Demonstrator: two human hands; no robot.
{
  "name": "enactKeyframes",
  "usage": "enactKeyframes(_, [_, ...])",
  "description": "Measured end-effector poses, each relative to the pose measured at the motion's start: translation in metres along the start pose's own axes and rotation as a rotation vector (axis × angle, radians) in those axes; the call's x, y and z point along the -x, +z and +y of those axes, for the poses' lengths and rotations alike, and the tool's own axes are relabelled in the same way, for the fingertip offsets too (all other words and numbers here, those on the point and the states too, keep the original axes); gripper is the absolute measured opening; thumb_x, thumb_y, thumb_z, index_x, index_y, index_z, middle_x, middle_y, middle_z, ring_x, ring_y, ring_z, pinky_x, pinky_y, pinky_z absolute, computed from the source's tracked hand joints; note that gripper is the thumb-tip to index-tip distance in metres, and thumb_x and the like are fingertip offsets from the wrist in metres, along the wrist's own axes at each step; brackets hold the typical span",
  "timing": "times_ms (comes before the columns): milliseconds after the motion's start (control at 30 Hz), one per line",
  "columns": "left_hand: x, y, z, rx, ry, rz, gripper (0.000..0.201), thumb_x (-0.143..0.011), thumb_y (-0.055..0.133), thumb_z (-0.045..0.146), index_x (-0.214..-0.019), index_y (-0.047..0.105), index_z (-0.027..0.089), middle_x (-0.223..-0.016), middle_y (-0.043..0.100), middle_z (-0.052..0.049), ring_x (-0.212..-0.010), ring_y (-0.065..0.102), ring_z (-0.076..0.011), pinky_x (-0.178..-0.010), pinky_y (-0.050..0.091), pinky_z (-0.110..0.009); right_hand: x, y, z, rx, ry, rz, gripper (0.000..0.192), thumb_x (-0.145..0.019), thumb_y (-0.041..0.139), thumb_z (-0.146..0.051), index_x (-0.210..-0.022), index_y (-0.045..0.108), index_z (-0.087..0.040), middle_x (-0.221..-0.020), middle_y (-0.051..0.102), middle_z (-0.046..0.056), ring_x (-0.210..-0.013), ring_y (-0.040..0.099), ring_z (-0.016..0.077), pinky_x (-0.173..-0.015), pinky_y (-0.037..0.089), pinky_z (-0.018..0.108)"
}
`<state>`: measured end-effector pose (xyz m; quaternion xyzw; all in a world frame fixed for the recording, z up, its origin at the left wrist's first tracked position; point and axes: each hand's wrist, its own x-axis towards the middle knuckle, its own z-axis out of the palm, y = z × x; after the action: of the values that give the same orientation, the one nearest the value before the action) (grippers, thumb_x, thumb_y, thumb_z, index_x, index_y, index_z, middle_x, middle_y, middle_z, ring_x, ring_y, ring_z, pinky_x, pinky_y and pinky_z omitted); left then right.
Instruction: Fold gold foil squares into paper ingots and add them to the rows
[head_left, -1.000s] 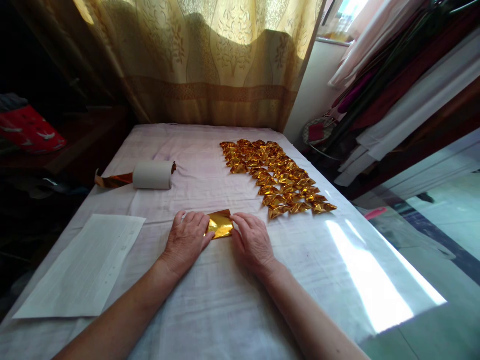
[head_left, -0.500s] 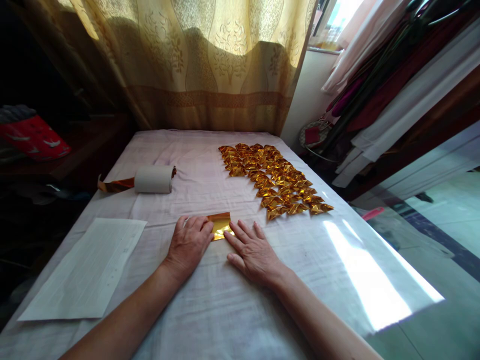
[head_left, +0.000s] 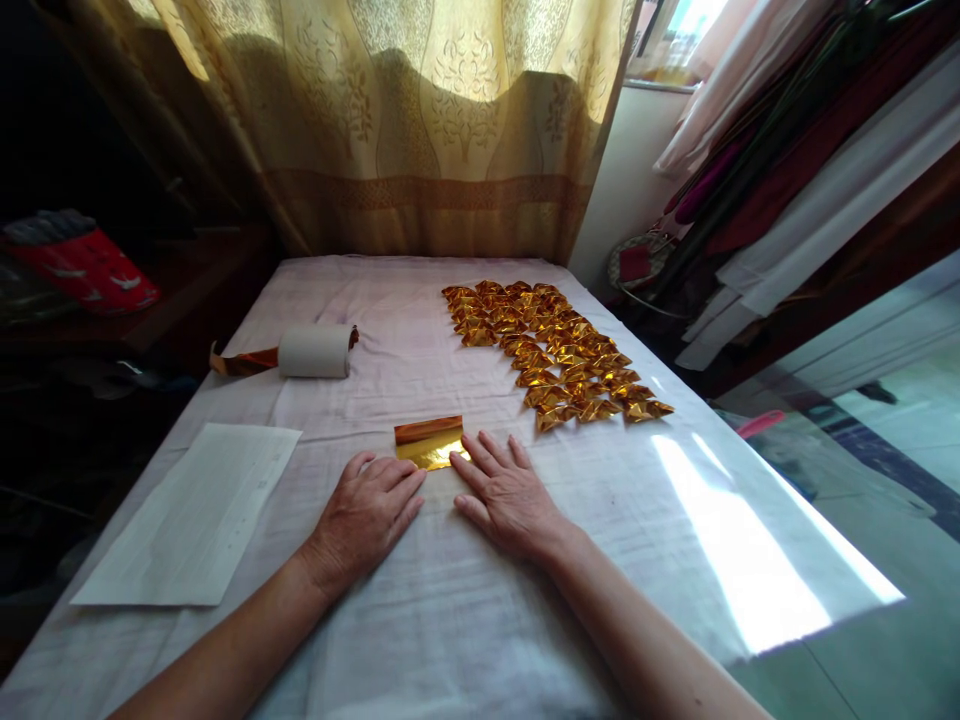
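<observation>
Shiny gold foil sheet [head_left: 429, 441], creased rectangle, laid flat on the wrinkly white cloth-covered bench [head_left: 420, 600], long axis left-right, left hand [head_left: 365, 517] and right hand [head_left: 504, 492] spread flat, fingertips touching its near edge

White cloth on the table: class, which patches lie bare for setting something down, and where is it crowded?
Bare cloth lies between the roll and the folded gold pieces, and near the edge below the left hand and right hand. It is crowded at the gold pieces, around the gold sheet, and at the white paper.
</observation>
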<state>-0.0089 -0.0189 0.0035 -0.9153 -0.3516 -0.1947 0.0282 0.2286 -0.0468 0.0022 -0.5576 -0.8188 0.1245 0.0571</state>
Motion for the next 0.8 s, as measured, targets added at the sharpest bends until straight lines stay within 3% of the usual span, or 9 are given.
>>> enactKeyframes(300, [0.018, -0.012, -0.016, -0.06, -0.008, -0.006, 0.027, -0.1, 0.045, 0.031, -0.113, 0.067, 0.022, -0.111, 0.073, -0.005, -0.103, 0.064, -0.0229, -0.098, 0.036, -0.044, -0.001, 0.001, 0.0, 0.025, 0.004, 0.009, 0.058, -0.1, 0.039, -0.056, -0.152, 0.036, -0.03, -0.161, 0.027, 0.005, -0.149, 0.022, 0.0314, -0.119, 0.014, 0.06])
enactKeyframes(467, [0.016, -0.004, -0.015, -0.119, 0.044, 0.004, 0.028, -0.099, 0.044, 0.032, -0.109, 0.066, 0.017, -0.133, 0.064, -0.01, -0.125, 0.054, -0.0274, -0.105, 0.035, -0.045, -0.001, 0.001, -0.003, 0.067, -0.016, 0.071, 0.057, -0.099, 0.044, -0.051, -0.149, 0.043, -0.024, -0.161, 0.023, 0.01, -0.15, 0.02, 0.0311, -0.12, 0.012, 0.059])
enactKeyframes(600, [0.015, 0.003, -0.017, -0.122, 0.052, -0.002, 0.028, -0.099, 0.045, 0.034, -0.113, 0.063, 0.017, -0.13, 0.066, -0.009, -0.125, 0.056, -0.0266, -0.108, 0.033, -0.045, -0.005, -0.001, -0.015, 0.059, -0.056, 0.128, 0.06, -0.1, 0.044, -0.048, -0.15, 0.039, -0.017, -0.161, 0.023, 0.01, -0.151, 0.016, 0.0285, -0.121, 0.006, 0.058])
enactKeyframes(800, [0.017, 0.005, -0.018, -0.087, 0.005, 0.01, 0.033, -0.098, 0.048, 0.034, -0.125, 0.059, 0.019, -0.128, 0.067, -0.01, -0.122, 0.058, -0.0264, -0.108, 0.034, -0.046, -0.02, -0.003, -0.038, -0.066, -0.206, -0.002, 0.058, -0.102, 0.039, -0.046, -0.152, 0.034, -0.018, -0.159, 0.032, 0.006, -0.149, 0.023, 0.023, -0.123, 0.01, 0.051])
